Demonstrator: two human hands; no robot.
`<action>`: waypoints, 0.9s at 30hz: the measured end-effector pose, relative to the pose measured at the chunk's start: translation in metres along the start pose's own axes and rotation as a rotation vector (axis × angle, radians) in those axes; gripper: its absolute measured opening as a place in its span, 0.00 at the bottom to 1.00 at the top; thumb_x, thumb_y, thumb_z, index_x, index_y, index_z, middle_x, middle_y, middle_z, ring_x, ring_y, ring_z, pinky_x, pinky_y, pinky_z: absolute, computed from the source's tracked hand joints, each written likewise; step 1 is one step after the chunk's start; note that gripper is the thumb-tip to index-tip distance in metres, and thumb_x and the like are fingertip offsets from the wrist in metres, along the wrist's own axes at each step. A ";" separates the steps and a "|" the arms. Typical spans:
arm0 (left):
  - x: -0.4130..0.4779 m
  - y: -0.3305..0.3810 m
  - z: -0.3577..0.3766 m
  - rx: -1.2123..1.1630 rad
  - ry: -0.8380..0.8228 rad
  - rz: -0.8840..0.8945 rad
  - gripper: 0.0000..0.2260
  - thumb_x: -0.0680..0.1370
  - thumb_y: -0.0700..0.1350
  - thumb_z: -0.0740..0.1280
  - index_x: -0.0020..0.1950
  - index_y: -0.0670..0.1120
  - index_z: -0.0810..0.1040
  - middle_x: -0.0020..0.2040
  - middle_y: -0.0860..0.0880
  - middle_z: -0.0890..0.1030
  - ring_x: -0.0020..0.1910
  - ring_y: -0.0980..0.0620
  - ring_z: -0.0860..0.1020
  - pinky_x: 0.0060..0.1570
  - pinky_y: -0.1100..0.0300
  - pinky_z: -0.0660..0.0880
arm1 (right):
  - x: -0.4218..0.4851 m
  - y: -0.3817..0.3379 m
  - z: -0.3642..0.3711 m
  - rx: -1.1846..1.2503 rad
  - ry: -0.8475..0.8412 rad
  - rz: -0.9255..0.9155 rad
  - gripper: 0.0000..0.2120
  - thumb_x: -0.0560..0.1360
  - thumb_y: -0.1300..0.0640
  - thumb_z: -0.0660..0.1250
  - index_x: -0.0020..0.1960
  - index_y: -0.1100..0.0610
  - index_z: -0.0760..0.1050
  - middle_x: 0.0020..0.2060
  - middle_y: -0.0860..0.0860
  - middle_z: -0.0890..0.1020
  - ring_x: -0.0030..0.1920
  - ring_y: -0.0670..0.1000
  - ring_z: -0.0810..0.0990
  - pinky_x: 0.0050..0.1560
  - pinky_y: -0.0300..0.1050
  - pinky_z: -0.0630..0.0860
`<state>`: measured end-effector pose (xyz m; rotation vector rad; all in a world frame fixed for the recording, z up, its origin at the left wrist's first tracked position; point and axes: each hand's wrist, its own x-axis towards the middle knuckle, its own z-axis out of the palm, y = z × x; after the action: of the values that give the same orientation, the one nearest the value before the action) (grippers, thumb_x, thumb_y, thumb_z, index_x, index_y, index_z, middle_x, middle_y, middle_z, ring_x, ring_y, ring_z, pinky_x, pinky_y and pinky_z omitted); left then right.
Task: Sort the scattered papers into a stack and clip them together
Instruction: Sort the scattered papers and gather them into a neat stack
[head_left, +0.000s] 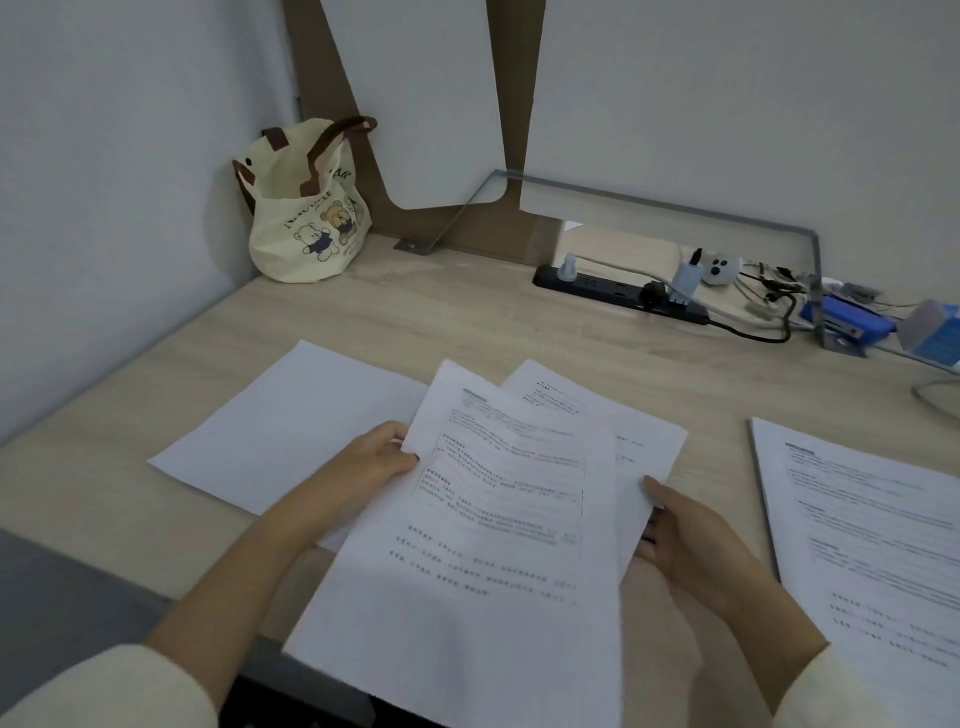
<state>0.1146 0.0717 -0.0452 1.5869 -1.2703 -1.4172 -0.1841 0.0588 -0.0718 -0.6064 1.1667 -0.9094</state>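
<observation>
My left hand (378, 456) grips the left edge of a printed sheet (483, 545) that is lifted over the desk's front edge. My right hand (691, 540) holds the right edge of a second printed sheet (644, 436) lying partly under the first, thumb on top. A blank white sheet (280, 431) lies flat on the desk to the left, partly under my left hand. At the right edge lies a stack of printed papers (872, 535). No clip is visible.
A cream tote bag with bear prints (306, 218) stands in the back left corner. A black power strip (618, 293) with plugs and tangled cables runs along the back right, beside blue items (852, 319). A wooden desk (415, 312) carries everything.
</observation>
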 end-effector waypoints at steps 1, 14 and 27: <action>0.003 -0.001 0.004 0.033 0.039 0.026 0.08 0.80 0.40 0.58 0.46 0.51 0.74 0.44 0.51 0.81 0.34 0.58 0.81 0.33 0.66 0.74 | -0.001 0.001 0.001 -0.024 -0.013 -0.013 0.11 0.80 0.57 0.54 0.55 0.56 0.74 0.48 0.54 0.84 0.44 0.53 0.84 0.35 0.45 0.82; 0.018 -0.007 0.039 0.319 0.172 0.294 0.19 0.79 0.48 0.62 0.70 0.52 0.66 0.63 0.55 0.72 0.60 0.61 0.70 0.55 0.73 0.66 | -0.012 0.007 0.011 -0.161 0.022 -0.195 0.10 0.78 0.63 0.60 0.57 0.62 0.76 0.42 0.54 0.87 0.39 0.53 0.86 0.31 0.42 0.80; -0.025 -0.075 -0.100 0.691 0.719 -0.216 0.52 0.62 0.73 0.64 0.76 0.49 0.48 0.77 0.43 0.52 0.76 0.43 0.50 0.74 0.46 0.50 | -0.002 0.014 0.029 -0.311 0.208 -0.236 0.11 0.78 0.61 0.61 0.59 0.60 0.74 0.47 0.55 0.83 0.45 0.58 0.82 0.41 0.50 0.77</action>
<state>0.2303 0.1060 -0.0856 2.4447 -1.1978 -0.3836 -0.1528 0.0664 -0.0731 -0.9330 1.4598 -1.0160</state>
